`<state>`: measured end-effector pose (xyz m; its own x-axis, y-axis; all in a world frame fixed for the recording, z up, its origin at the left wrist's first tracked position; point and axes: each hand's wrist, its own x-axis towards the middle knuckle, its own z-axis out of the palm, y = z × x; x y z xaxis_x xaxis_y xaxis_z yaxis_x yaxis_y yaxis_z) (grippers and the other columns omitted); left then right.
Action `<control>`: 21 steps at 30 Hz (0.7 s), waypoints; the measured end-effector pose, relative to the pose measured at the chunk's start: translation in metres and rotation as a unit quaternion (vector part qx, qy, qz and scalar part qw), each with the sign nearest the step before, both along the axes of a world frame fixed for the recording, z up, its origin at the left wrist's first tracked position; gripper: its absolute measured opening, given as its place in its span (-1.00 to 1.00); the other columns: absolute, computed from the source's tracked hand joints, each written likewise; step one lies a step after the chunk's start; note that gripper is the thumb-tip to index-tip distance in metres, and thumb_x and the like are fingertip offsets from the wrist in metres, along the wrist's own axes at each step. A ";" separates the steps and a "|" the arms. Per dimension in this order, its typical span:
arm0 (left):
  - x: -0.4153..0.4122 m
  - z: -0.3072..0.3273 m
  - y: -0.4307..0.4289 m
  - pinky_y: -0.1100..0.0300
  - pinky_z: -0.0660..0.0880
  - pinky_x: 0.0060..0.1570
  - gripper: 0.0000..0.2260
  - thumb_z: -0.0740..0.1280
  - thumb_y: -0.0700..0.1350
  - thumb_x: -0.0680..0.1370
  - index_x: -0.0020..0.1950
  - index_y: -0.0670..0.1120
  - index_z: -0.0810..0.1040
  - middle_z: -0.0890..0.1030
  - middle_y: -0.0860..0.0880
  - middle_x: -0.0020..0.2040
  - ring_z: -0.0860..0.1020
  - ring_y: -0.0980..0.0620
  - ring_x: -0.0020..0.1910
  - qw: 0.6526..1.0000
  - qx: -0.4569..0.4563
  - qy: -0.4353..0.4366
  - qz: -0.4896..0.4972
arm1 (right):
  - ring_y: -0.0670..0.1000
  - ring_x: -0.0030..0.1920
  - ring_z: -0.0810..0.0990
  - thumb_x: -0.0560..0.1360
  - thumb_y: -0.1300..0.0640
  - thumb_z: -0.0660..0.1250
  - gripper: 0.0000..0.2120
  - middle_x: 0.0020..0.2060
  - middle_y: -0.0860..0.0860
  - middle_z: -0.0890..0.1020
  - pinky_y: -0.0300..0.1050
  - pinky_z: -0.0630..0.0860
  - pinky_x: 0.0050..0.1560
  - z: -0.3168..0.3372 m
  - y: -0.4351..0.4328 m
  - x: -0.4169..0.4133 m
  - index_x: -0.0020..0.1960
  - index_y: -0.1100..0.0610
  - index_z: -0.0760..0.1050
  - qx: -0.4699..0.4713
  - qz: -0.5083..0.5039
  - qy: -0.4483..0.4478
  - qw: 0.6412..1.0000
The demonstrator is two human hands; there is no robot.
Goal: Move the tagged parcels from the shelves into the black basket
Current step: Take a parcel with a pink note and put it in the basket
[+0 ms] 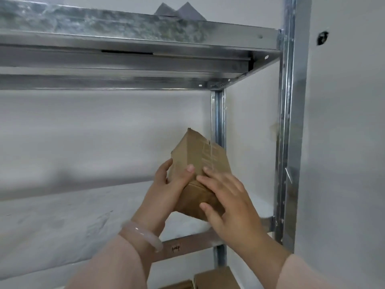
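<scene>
A brown cardboard parcel [200, 155] with dark print on its upper face is tilted, one corner up, just above the right end of the white middle shelf [62, 222]. My left hand [166, 184] grips its left side, thumb on the top face. My right hand [227, 197] rests on its right side, fingers spread over the top face and thumb on the near end. No tag shows on the parcel from here. The black basket is out of view.
A galvanized upper shelf [133, 42] runs overhead with grey parcel corners [181, 11] poking above it. Steel uprights [291, 122] stand at the right beside a white wall. More cardboard boxes [214, 278] lie on the shelf below.
</scene>
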<state>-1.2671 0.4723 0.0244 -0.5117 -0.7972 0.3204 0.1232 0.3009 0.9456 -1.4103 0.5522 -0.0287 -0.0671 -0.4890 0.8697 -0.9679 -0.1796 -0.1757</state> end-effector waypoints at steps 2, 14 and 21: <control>0.005 -0.003 -0.001 0.06 0.60 0.05 -0.45 0.44 0.17 0.44 0.39 0.26 0.32 0.60 -0.04 0.20 0.65 0.01 0.05 0.999 0.018 0.014 0.024 | -0.18 0.42 0.21 0.47 -0.01 0.38 -0.45 0.40 -0.36 0.25 0.00 0.28 0.41 0.000 -0.005 0.001 0.40 -0.22 0.28 0.009 0.016 0.016 1.000; 0.013 -0.023 0.001 -0.03 0.51 0.08 -0.64 0.11 0.02 0.62 0.18 -0.08 0.63 0.70 -0.09 0.06 0.67 -0.05 0.03 0.946 0.204 0.245 -0.052 | -0.05 0.33 0.41 0.30 -0.49 0.17 -0.60 0.35 -0.23 0.40 0.13 0.39 0.35 0.008 -0.015 0.007 0.14 -0.60 0.32 0.092 0.261 -0.450 0.849; 0.012 -0.028 0.001 0.31 0.51 0.10 -0.66 0.25 -0.07 0.63 0.41 0.09 0.45 0.61 0.12 0.22 0.58 0.27 0.09 0.986 -0.037 0.073 0.142 | -0.37 0.23 0.41 0.51 -0.01 0.33 -0.46 0.23 -0.43 0.41 -0.48 0.44 0.06 0.011 -0.003 0.008 0.27 -0.51 0.20 0.042 0.286 -0.373 0.882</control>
